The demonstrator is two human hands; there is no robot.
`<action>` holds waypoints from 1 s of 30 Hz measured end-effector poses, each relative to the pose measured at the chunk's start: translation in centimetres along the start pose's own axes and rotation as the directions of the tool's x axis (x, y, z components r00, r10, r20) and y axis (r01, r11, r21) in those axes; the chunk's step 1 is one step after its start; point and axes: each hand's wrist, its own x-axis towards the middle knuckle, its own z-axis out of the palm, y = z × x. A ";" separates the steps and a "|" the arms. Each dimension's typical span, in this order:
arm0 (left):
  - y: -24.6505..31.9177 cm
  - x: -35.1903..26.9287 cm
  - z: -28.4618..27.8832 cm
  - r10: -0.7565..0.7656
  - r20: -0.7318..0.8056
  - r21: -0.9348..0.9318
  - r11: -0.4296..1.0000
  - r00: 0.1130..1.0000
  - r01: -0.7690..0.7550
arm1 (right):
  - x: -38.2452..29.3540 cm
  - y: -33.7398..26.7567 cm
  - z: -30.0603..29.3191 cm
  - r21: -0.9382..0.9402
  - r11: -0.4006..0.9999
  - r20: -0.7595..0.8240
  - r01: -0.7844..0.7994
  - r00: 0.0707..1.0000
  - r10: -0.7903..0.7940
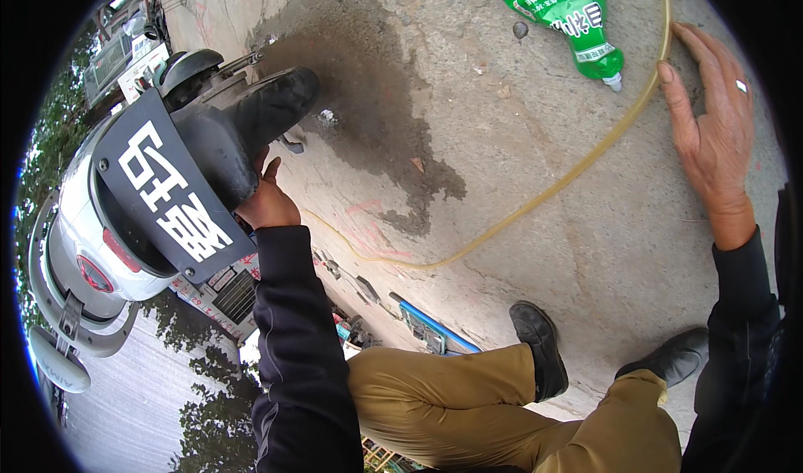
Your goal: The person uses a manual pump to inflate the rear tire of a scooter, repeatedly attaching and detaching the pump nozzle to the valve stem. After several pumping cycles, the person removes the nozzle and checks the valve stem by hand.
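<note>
My left hand (270,198) reaches behind the black rear mudguard (216,150) of a white electric scooter (78,241), close to its black rear tyre (282,96); part of the hand is hidden, and a grip cannot be made out. My right hand (718,115), wearing a ring, has thumb and fingers spread beside a yellowish hose (564,175). Its thumb and a fingertip touch or nearly touch the hose, which curves over the concrete. A green plastic pouch (568,12) with a white spout lies left of my right hand, bearing writing.
A dark wet patch (370,96) spreads over the concrete ground (627,234) beside the tyre. A blue bar (439,325) and other tools lie near my knee. My black shoes (542,347) stand on the ground. A small dark round piece (520,30) lies by the pouch.
</note>
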 end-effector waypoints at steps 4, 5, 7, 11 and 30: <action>-0.2 -0.1 0.3 -0.010 0.004 0.021 1.000 1.000 0.010 | 0.0 0.0 0.1 -0.012 1.000 0.005 -0.006 1.000 0.006; -0.2 -0.3 0.6 -0.020 -0.002 0.031 0.999 1.000 0.020 | 0.1 -0.1 0.0 -0.010 1.000 0.006 -0.008 1.000 0.008; -0.3 -0.8 1.3 -0.042 0.000 0.051 0.998 0.999 0.042 | 0.4 -0.4 -0.2 0.005 1.000 0.004 -0.013 1.000 0.013; -0.8 -1.0 3.0 -0.143 0.063 0.127 0.983 0.988 0.134 | 0.5 -1.8 -0.7 0.060 0.996 -0.070 -0.064 0.995 0.068; -1.0 0.9 -1.0 0.012 -0.049 -0.043 0.999 0.999 -0.014 | 0.5 -2.2 -0.6 0.046 0.995 -0.063 -0.093 0.993 0.096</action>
